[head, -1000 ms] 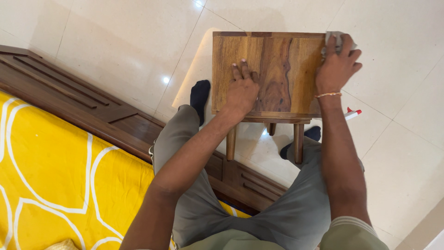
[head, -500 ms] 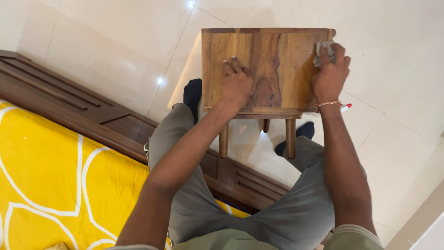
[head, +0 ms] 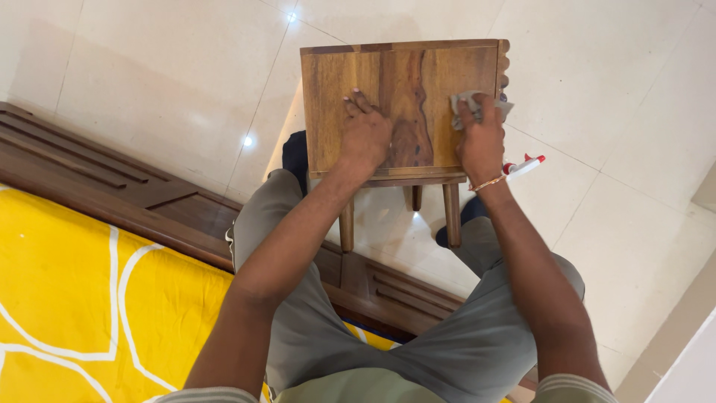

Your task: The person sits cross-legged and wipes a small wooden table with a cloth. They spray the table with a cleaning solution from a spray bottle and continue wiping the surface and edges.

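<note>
- The person sits on the edge of a dark wooden bed frame [head: 112, 186] with a yellow bedsheet with white lines [head: 74, 298], bent over a small square brown wooden desk with rounded legs [head: 403, 67] that stands on the pale tiled floor [head: 149, 75] between their knees.
- The right hand [head: 481, 138] is clenched on a small crumpled grey cloth [head: 466, 101], pressing it on the desk top close to the right edge, about midway between far and near edges.
- The left hand [head: 365, 134] holds nothing; it lies flat, fingers spread, on the left half of the top near the front edge, steadying the desk.
- A white spray bottle with a red nozzle [head: 523, 166] lies on the floor just beside the desk's right front corner, partly hidden behind the right wrist.
- How far the wiping has got is hard to judge: the top shows no clear line between wiped and unwiped wood, and I see no dust or wet streaks anywhere.
- By my reckoning the strip along the right edge is in hand now; the patch under the left palm cannot be reached while that hand rests there, and the scalloped right side and the legs show no sign of attention.
</note>
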